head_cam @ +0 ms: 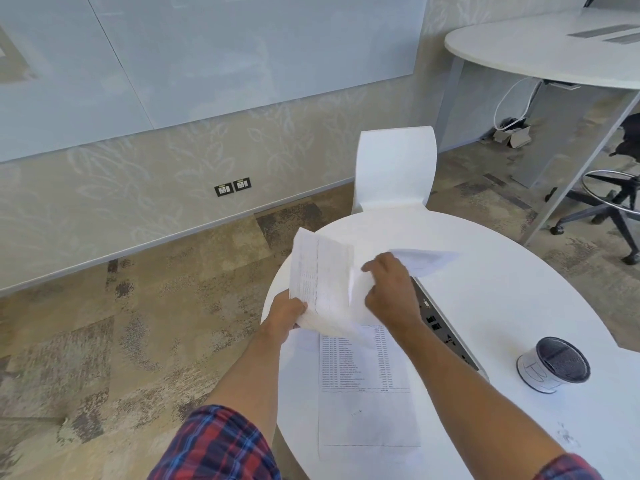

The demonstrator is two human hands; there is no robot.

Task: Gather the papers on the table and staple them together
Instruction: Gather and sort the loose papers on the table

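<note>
My left hand [285, 315] grips a bundle of printed papers [320, 282] by its lower left corner and holds it tilted up over the left edge of the round white table [502, 306]. My right hand [391, 289] is closed on a sheet of that bundle, and another white sheet [426, 259] sticks out beyond its fingers. One more printed sheet [367, 393] with a table of figures lies flat on the table below my hands. I see no stapler.
A closed laptop [446, 334] lies on the table under my right forearm. A mesh pen cup [554, 365] stands to the right. A white chair [394, 168] is pushed in at the table's far side. A second table [540, 46] and an office stool [609, 199] stand at the right.
</note>
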